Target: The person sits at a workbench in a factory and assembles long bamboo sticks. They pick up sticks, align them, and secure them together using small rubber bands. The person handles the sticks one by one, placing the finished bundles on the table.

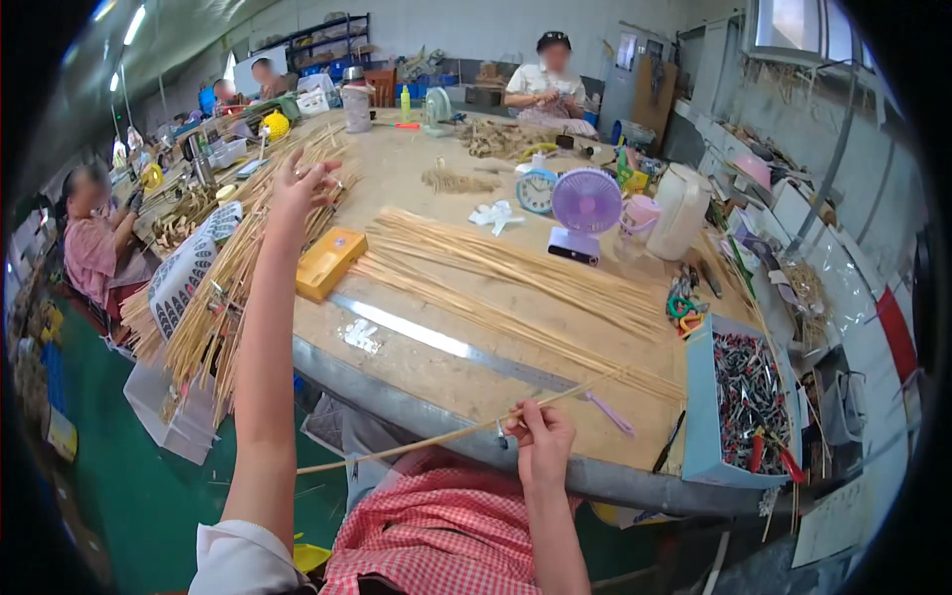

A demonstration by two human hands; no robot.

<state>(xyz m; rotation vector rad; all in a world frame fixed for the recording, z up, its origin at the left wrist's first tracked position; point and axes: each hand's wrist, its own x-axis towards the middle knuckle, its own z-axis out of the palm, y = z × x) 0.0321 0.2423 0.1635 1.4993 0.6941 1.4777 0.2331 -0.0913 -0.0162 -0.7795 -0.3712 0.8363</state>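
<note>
My right hand (543, 438) pinches a long, thin tan stick (426, 440) near the table's front edge. The stick slants from the lower left, beneath my left forearm, up to the right across the tabletop. A small dark piece (503, 434) hangs by the right fingertips; its kind is unclear. My left hand (305, 184) is stretched far forward with fingers apart and nothing visible in it. It hovers near the far end of a big heap of similar sticks (213, 297). Two looser rows of sticks (506, 260) lie across the table (397, 203).
A yellow box (331, 263) and a long metal ruler (426, 330) lie near the front. At right stands a light-blue box (700, 407) full of small clips. Farther back are a purple fan (587, 201), a clock (535, 190) and a white jug (678, 211). Co-workers sit around.
</note>
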